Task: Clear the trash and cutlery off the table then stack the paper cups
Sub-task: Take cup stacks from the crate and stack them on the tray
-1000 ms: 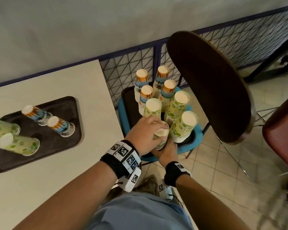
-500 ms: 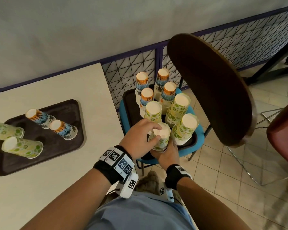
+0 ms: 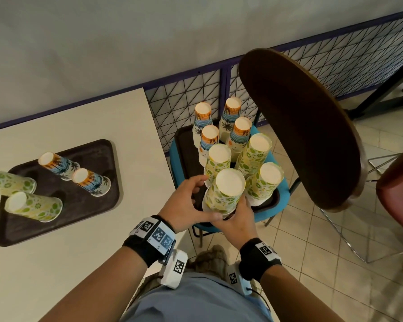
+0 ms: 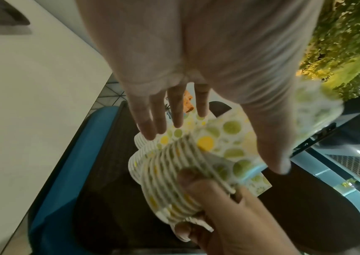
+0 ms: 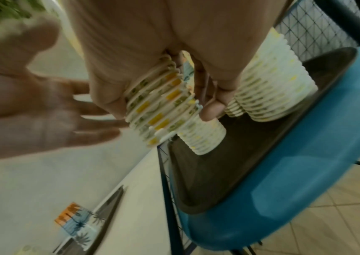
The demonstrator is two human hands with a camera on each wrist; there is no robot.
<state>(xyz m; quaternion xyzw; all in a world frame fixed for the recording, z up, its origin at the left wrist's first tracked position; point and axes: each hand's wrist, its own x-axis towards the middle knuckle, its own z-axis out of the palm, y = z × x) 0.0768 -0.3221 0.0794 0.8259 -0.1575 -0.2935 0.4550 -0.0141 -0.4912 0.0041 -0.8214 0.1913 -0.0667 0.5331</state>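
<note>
Both hands have changed: our right hand [image 3: 236, 219] grips the lime-print cup stack [image 3: 223, 194] by its base, now lifted off the dark tray [image 3: 184, 145] on the blue chair [image 3: 282, 194], while our left hand [image 3: 186, 203] has come off it, fingers [image 4: 150, 126] spread loose beside it.

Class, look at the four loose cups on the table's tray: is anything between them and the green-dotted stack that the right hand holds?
Nothing visible. The loose cups lie on the table tray, left of the stack gripped by the right hand; only bare table lies between.
</note>
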